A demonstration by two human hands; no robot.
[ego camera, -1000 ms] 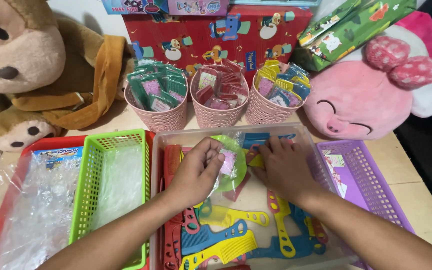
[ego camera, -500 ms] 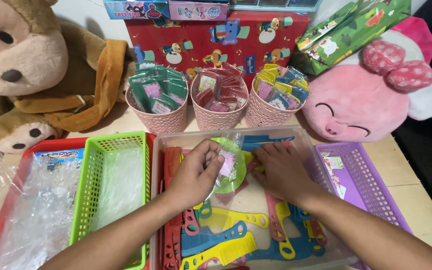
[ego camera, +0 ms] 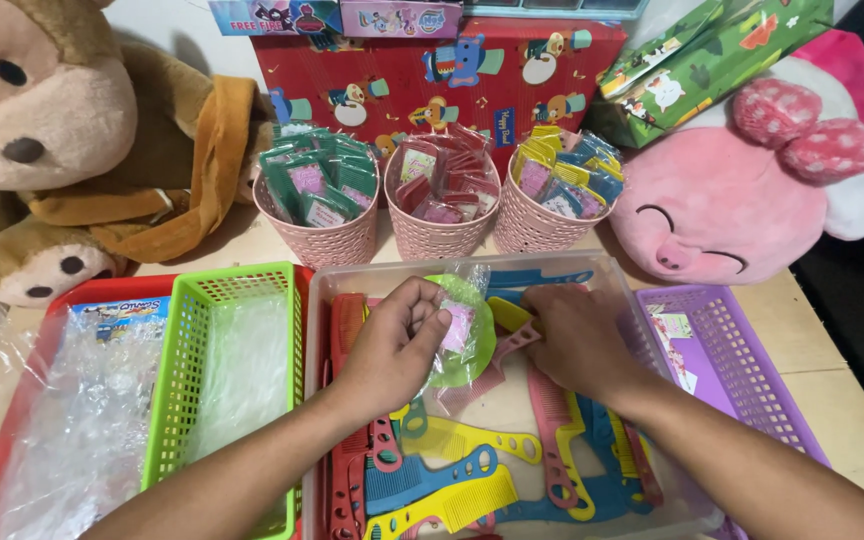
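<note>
Cellophane crinkles around a small round green item in a clear wrapper point(ego camera: 467, 335), which sits pinched at its left edge between the thumb and curled fingers of the left hand point(ego camera: 397, 345), held just above the middle of a clear plastic bin point(ego camera: 452, 272). A pink card shows through the wrapper at its centre. The right hand point(ego camera: 577, 340) lies palm down just beside the wrapper, its fingers bent and resting on a pink comb point(ego camera: 512, 350) in the bin; whether it grips that comb or only presses on it cannot be told. Under both hands the bin holds a loose heap of plastic combs point(ego camera: 452, 480) in yellow, blue, pink and red, some with handles pointing toward the person. Left of the bin, touching its wall, stands a green mesh basket point(ego camera: 192, 340) with clear plastic inside, and beyond that a red tray point(ego camera: 102, 292) with crumpled transparent bags point(ego camera: 62, 420). To the right of the bin sits a purple mesh basket point(ego camera: 742, 370) holding a small printed card. Behind the bin three pink woven cups point(ego camera: 437, 235) stand in a row, filled with small packets in green, red, and mixed yellow and blue. A brown plush monkey point(ego camera: 42, 120) leans at the far left, a pink plush pig point(ego camera: 742, 200) at the far right, with a red printed box point(ego camera: 432, 80) between them.
</note>
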